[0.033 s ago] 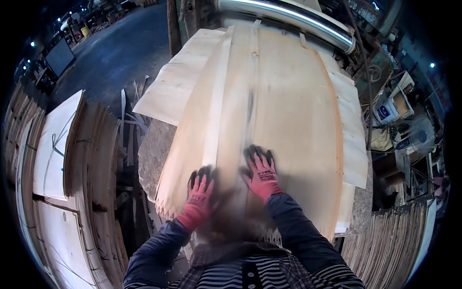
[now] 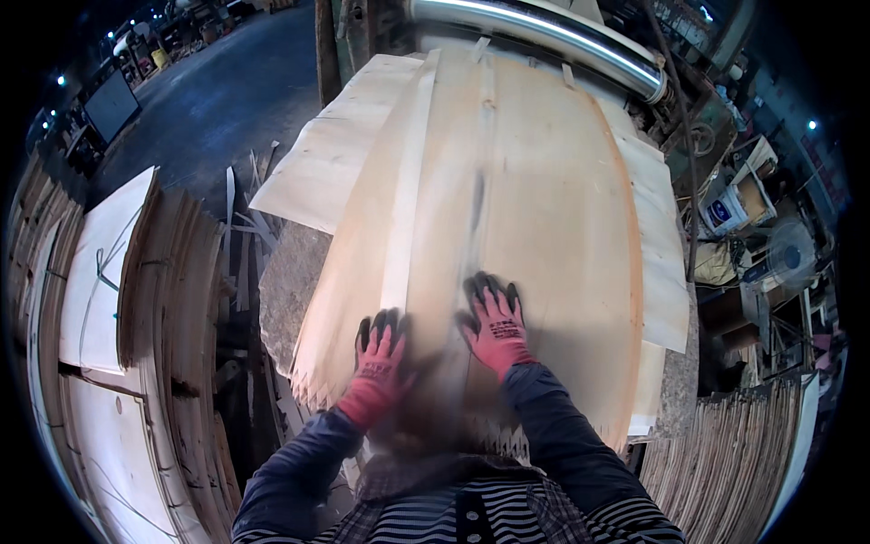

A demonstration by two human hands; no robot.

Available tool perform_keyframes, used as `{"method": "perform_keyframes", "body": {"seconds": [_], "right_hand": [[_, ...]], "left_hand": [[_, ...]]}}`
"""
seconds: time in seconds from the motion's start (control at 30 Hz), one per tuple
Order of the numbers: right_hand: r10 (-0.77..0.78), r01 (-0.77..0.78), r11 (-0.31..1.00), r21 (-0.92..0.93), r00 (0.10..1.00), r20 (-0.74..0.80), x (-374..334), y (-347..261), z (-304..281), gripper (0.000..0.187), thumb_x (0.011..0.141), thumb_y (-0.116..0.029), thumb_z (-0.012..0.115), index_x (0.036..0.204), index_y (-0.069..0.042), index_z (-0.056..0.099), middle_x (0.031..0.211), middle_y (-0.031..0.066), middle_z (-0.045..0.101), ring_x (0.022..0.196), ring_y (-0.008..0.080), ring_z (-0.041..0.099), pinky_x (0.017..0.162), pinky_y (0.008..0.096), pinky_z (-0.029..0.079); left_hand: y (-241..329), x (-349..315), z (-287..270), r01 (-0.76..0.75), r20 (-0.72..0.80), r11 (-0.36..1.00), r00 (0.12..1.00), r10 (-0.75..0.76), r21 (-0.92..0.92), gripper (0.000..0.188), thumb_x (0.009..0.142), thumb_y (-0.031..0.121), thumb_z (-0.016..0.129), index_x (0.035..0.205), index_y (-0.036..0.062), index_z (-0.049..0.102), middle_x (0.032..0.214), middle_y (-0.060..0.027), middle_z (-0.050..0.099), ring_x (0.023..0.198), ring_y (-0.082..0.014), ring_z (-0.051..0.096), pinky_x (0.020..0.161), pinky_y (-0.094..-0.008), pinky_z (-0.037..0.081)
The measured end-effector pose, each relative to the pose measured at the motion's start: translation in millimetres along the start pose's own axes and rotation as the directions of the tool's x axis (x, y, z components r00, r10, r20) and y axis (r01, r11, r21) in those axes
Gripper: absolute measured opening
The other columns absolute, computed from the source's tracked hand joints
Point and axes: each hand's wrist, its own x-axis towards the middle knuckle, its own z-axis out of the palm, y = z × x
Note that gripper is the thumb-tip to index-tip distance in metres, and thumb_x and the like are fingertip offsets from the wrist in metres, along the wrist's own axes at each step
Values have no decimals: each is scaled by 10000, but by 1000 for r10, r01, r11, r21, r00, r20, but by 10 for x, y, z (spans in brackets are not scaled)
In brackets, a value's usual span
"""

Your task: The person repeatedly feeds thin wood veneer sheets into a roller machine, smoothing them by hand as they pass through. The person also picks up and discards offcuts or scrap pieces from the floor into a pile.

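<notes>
A broad sheet of pale wood veneer lies in front of me, its near edge jagged. My left hand, in a red glove with black fingertips, rests flat on its near left part, fingers spread. To the right and slightly farther off, my right hand, gloved alike, presses flat on the sheet with its fingers apart. Between the hands runs a lengthwise seam with a dark streak. A narrow light strip runs along the sheet's left part, its near end close to my left fingertips.
More veneer sheets stick out beneath on both sides. A shiny metal roller spans the far end. Stacked veneer stands at left, another stack at near right. A white bucket and a fan are on the right.
Almost nothing differs. My right hand shows very slightly farther right, and the seam's dark streak has shifted a touch the same way. Both hands stay flat on the veneer.
</notes>
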Motion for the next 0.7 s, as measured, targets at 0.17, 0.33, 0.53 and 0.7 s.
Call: {"method": "perform_keyframes", "body": {"seconds": [0.17,0.33,0.53,0.7], "right_hand": [[135,-133,991,24,980,-148,-348,-74,-61,613,845,-433,442,1310,-44,358,1371,170,311,1280,328,256,1057,494,131],[121,-121,990,78,993,7,-759,-133,-5,631,830,-453,458,1307,-51,361,1372,173,305,1275,339,259,1051,497,143],[221,-214,975,66,966,-130,-148,570,-167,627,810,-413,492,1309,-57,361,1373,181,297,1281,349,234,1057,490,126],[65,-64,998,12,988,-137,-45,557,-147,740,765,-473,532,1351,-91,290,1428,145,192,1298,363,190,1041,556,89]], "left_hand": [[228,73,16,-44,38,999,998,43,5,764,721,494,572,1316,72,346,1367,-216,268,1260,-412,222,1034,-548,114],[123,-141,146,-12,56,999,998,9,41,761,733,472,572,1303,23,343,1371,-222,256,1257,-425,220,1033,-550,115],[23,997,-6,-221,-101,963,966,237,154,639,763,380,550,1266,19,392,1332,-229,320,1241,-414,259,1048,-510,139],[62,1246,-77,-197,-126,971,969,214,138,721,729,392,593,1328,90,329,1365,-197,290,1275,-394,219,1048,-543,80]]}}
